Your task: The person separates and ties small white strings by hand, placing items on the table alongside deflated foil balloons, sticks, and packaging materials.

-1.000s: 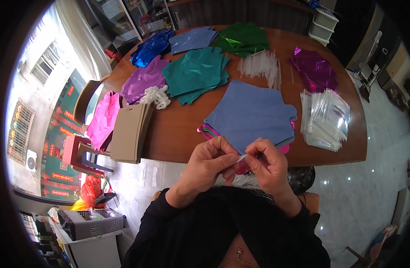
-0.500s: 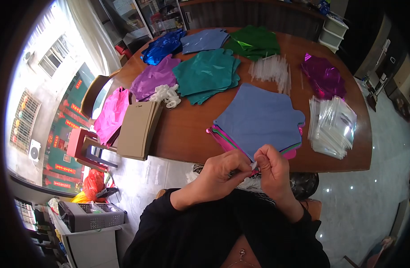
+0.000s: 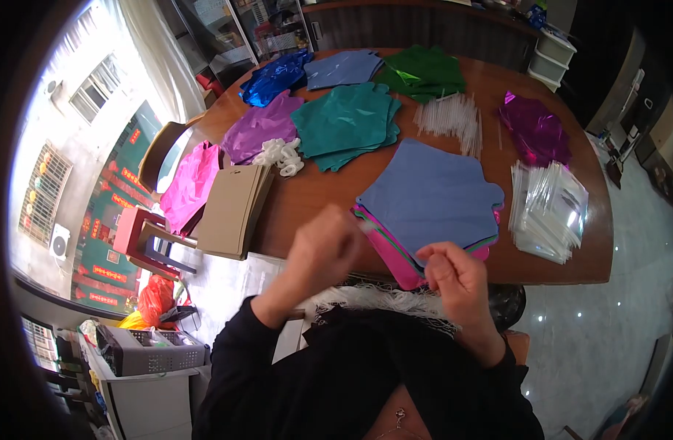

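A stack of flat shaped foil sheets (image 3: 432,191) lies at the table's near edge, blue on top with pink and green edges beneath. My right hand (image 3: 460,284) is closed in a pinch by the stack's lower tip; what sits between its fingertips is hidden. Left of the stack, my left hand (image 3: 318,249) is raised and blurred, its fingers drawn together. A small whitish smear shows at its fingertips, too blurred to name. White rings or ribbon coils (image 3: 279,155) lie farther back on the left.
Several foil piles stand around the wooden table (image 3: 314,202), including a teal pile (image 3: 344,125) and a purple one (image 3: 262,128). Clear sticks (image 3: 454,121) and transparent bags (image 3: 548,213) lie right. Brown cardboard sheets (image 3: 234,209) overhang the left edge.
My left hand has moved away from the stack's tip, up and to the left. The right hand has shifted slightly right and down. More pink shows at the stack's lower edge.
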`<action>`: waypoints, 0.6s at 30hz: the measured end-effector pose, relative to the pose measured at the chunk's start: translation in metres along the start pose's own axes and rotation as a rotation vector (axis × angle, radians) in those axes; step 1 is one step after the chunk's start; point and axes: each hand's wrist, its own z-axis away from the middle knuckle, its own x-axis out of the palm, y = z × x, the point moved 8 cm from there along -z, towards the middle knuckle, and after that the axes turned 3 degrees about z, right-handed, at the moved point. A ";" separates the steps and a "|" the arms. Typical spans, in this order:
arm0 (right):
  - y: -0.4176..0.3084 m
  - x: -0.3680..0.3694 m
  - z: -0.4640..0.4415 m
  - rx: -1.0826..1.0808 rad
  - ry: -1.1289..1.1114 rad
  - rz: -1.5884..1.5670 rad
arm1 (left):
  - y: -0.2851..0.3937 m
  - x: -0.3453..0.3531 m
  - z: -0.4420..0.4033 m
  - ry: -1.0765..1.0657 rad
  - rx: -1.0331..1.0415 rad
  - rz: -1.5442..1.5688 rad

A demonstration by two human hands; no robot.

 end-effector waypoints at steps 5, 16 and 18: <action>-0.012 -0.015 0.011 -0.073 0.022 -0.018 | -0.075 -0.060 -0.018 0.128 -0.330 -0.136; -0.012 -0.012 0.028 -0.149 -0.043 0.063 | -0.206 -0.092 -0.081 -0.142 -0.219 -0.615; -0.015 -0.015 0.032 -0.162 -0.038 0.101 | -0.221 -0.082 -0.077 -0.237 -0.048 -0.823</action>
